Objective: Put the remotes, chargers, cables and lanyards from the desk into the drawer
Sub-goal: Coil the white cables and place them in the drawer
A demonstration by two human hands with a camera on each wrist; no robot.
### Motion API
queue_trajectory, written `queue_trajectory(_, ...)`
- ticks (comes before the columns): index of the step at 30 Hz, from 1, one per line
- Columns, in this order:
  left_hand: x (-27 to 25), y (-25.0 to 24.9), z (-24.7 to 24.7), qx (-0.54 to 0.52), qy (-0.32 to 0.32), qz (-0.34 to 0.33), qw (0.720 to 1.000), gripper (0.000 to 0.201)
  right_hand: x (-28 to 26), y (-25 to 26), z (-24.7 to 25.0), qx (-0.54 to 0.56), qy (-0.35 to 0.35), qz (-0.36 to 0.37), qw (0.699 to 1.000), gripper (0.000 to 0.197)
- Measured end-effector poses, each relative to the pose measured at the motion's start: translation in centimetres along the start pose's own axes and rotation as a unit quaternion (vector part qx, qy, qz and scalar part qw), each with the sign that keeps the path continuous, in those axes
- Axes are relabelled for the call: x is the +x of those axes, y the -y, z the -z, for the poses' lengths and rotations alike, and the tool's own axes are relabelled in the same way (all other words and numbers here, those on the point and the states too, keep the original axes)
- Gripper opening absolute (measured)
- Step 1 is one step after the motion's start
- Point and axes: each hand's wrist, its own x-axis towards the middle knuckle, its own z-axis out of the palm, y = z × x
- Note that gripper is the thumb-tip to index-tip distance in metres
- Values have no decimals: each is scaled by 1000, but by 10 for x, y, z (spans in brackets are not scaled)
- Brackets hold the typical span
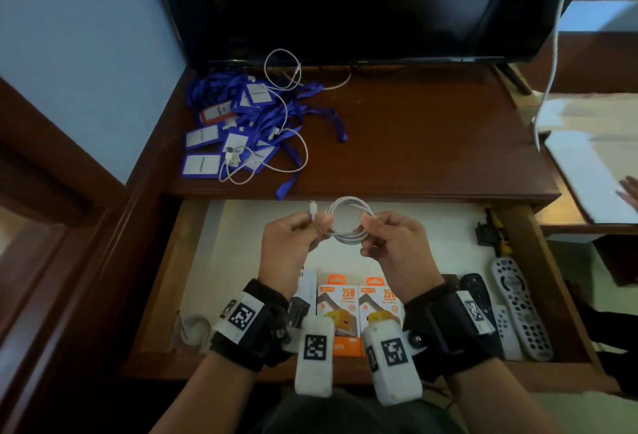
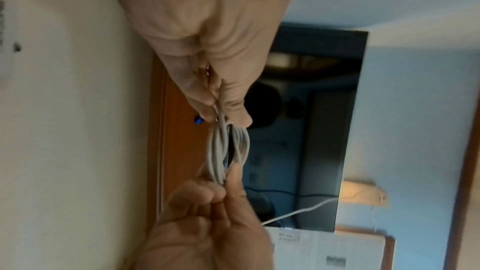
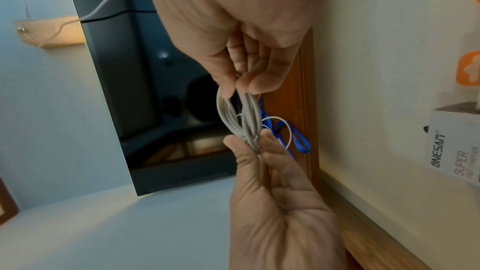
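Over the open drawer [image 1: 162, 278] both hands hold a coiled white cable [image 1: 349, 220]. My left hand [image 1: 319, 226] pinches the coil's left side, with the plug end sticking up beside its thumb. My right hand [image 1: 371, 226] grips the right side. The left wrist view shows the left hand [image 2: 223, 114] pinching the coil [image 2: 221, 151]; the right wrist view shows the right hand [image 3: 241, 87] on the same coil [image 3: 241, 118]. Blue lanyards [image 1: 241, 116] with a loose white cable [image 1: 293, 137] lie on the desk [image 1: 431, 143]. Orange charger boxes [image 1: 340, 309] and remotes [image 1: 518, 302] lie in the drawer.
A dark TV [image 1: 345, 2] stands at the back of the desk, and a white cord [image 1: 552, 54] hangs at its right. The drawer also holds a coiled cable [image 1: 193, 330] at front left and a black adapter [image 1: 490, 233] at back right. Another person's hand [image 1: 630, 192] shows at the right edge.
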Motion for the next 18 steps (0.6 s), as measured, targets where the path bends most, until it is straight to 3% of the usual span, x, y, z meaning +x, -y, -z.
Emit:
queue_trajectory(2, 0, 0, 1, 50, 10, -14, 999, 13, 0, -1, -2, -8, 3, -1, 1000, 11)
queue_trajectory(7, 2, -5, -3, 136, 61, 47, 988, 24, -2, -4, -9, -40, 19, -4, 999, 11)
queue_trajectory(14, 5, -4, 6, 50, 105, 64, 991, 16, 1, -6, -16, -67, 3, -7, 998, 21)
queue_trajectory(18, 9, -2, 13, 6, 152, 61, 987, 35, 2, -5, -16, -65, 13, -14, 998, 15)
